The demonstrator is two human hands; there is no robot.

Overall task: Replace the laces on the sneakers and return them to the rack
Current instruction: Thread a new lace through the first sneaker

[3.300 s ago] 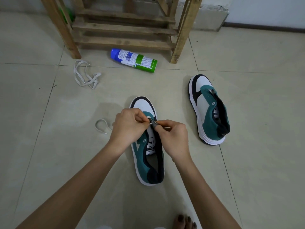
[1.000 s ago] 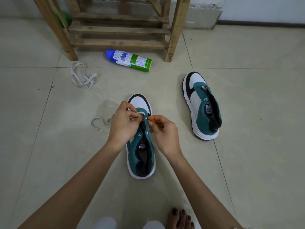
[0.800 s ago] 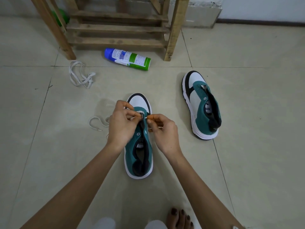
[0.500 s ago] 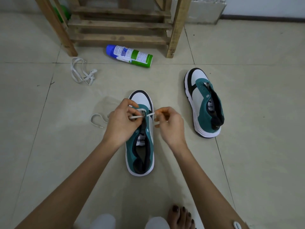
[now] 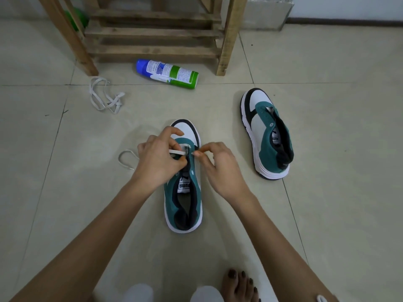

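Though upside-down — PUMA on sneaker tongue (image 5: 184, 185)

Probably home: tiled floor (image 5: 327, 192), wooden rack (image 5: 152, 33)

On my screen the near sneaker (image 5: 172, 203) has a matt, suede-like teal upper and a smooth white toe cap; the far sneaker (image 5: 268, 136) looks the same. Its lace (image 5: 176, 151) and the loose lace (image 5: 104, 97) are flat woven cloth. The rack (image 5: 152, 32) is rough bare wood, the spray can (image 5: 168, 73) glossy, the floor tiles (image 5: 327, 171) smooth and faintly shiny.
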